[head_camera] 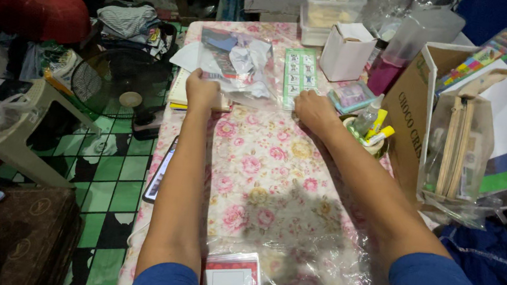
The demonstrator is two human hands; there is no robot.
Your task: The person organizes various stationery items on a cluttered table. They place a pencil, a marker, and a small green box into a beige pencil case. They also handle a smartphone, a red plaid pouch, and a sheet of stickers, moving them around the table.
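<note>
Hands [257,100] grip plastic bag [241,68] (crumpled) — tabletop.

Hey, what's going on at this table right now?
A person in blue sleeves reaches across a table with a floral cloth. The left hand grips the edge of a clear plastic bag of papers; the right hand rests at its other side, beside a green sheet of stickers.

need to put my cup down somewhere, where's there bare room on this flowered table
The widest bare patch is the flowered tablecloth between the two forearms, from the clear plastic bag down to the clear wrap at the near edge. The far end is crowded: white box, green sheet, bowl of small bottles, brown carton.
</note>
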